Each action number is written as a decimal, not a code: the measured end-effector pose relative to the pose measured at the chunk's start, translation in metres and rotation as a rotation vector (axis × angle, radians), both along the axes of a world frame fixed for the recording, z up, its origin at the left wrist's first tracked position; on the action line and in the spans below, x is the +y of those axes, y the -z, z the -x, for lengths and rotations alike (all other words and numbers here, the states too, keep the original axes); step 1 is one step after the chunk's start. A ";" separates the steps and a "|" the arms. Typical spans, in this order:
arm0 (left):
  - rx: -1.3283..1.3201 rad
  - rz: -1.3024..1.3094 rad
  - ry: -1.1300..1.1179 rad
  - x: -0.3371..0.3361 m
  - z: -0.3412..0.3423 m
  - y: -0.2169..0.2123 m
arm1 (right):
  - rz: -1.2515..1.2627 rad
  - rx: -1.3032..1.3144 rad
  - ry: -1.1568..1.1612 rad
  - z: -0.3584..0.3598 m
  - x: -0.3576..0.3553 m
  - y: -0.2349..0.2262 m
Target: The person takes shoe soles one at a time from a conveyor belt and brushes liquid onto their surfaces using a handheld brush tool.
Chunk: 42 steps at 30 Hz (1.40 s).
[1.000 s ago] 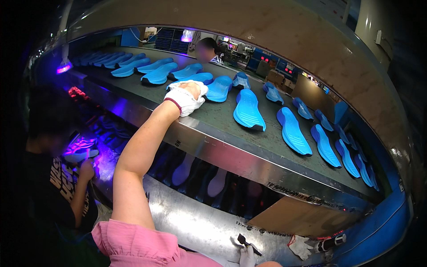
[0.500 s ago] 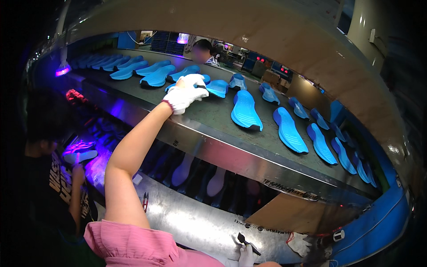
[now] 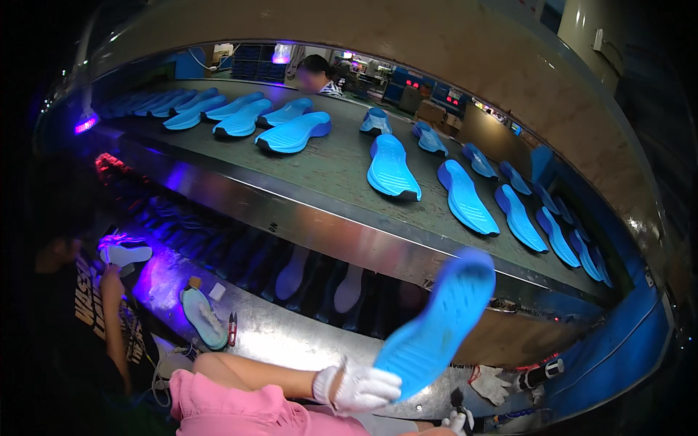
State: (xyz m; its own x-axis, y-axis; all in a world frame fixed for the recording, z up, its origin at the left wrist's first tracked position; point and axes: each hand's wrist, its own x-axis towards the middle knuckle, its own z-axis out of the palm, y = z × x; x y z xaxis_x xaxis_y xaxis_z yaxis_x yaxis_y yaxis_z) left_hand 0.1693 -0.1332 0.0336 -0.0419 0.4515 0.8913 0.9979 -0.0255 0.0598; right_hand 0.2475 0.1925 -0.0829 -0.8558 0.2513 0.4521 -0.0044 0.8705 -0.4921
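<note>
While the left hand [image 3: 361, 387], in a white glove, is closed around the near end of a blue shoe sole [image 3: 436, 323], the sole slants up and to the right in front of the steel edge of the belt [image 3: 342, 171]. Its ridged face is turned toward the camera, and it is held clear of every surface. At the near edge of the picture, right of that hand, the gloved right hand [image 3: 456, 420] shows only in part; it appears to grip a small dark brush [image 3: 457, 398], though how tightly its fingers are closed I cannot tell. Beyond them the belt runs from far left to near right and carries many more blue soles: a row [image 3: 218, 112] lies far left, one large sole [image 3: 392, 167] sits in the middle, and a line [image 3: 523, 211] curves away to the right. Under the belt, pale foot-shaped forms [image 3: 320, 280] stand in a dark gap. On the steel table [image 3: 291, 334] to the near left lie a teal insole [image 3: 203, 318] and red-handled snips [image 3: 232, 328] just beside it. A spare white glove [image 3: 493, 381] lies on the near right. At the left edge another person [image 3: 87, 305] in a dark shirt holds a white shoe [image 3: 125, 254] under violet light.
</note>
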 end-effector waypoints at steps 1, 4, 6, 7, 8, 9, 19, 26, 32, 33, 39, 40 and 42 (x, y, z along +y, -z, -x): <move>0.008 -0.071 0.076 0.017 -0.002 0.032 | 0.380 0.180 -0.015 -0.003 -0.012 -0.018; -0.260 0.091 0.166 0.051 0.011 0.142 | 1.437 0.355 -0.043 -0.003 -0.009 -0.023; -0.392 0.142 0.182 0.062 0.020 0.209 | 1.337 0.368 0.213 0.006 -0.030 -0.037; -0.387 0.097 0.175 0.059 0.022 0.213 | 1.318 0.334 0.240 0.008 -0.030 -0.036; -0.387 0.100 0.186 0.055 0.021 0.216 | 1.301 0.298 0.265 0.011 -0.029 -0.034; -0.513 0.161 0.063 0.046 0.015 0.197 | 1.331 0.385 0.160 0.014 0.000 0.007; -2.664 -0.271 1.125 0.080 0.036 0.135 | 1.211 0.323 0.160 -0.004 -0.056 -0.044; -2.782 -0.688 1.265 0.119 0.044 0.175 | 1.251 0.275 0.192 0.002 -0.059 -0.033; -2.488 -0.500 1.270 0.147 0.033 0.112 | 0.811 0.125 0.202 0.046 -0.031 -0.071; -2.490 -0.497 1.250 0.152 0.026 0.091 | 0.632 0.164 0.205 0.053 -0.030 -0.079; -2.346 -0.667 1.310 0.163 0.020 0.104 | 0.283 0.110 -0.115 0.000 -0.058 -0.129; -2.388 -0.679 1.309 0.158 0.016 0.101 | 0.446 0.122 -0.036 0.001 -0.060 -0.127; -2.520 -0.639 1.143 0.152 0.009 0.072 | 0.055 0.319 0.009 0.021 -0.052 -0.139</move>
State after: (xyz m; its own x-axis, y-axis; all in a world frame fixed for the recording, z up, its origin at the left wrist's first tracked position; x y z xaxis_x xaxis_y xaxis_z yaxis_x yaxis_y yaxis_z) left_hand 0.1601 0.0187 -0.0389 -0.4795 0.8477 -0.2270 -0.8734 -0.4862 0.0292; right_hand 0.2260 0.1402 0.0560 -0.6706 0.2894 0.6831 -0.1591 0.8433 -0.5134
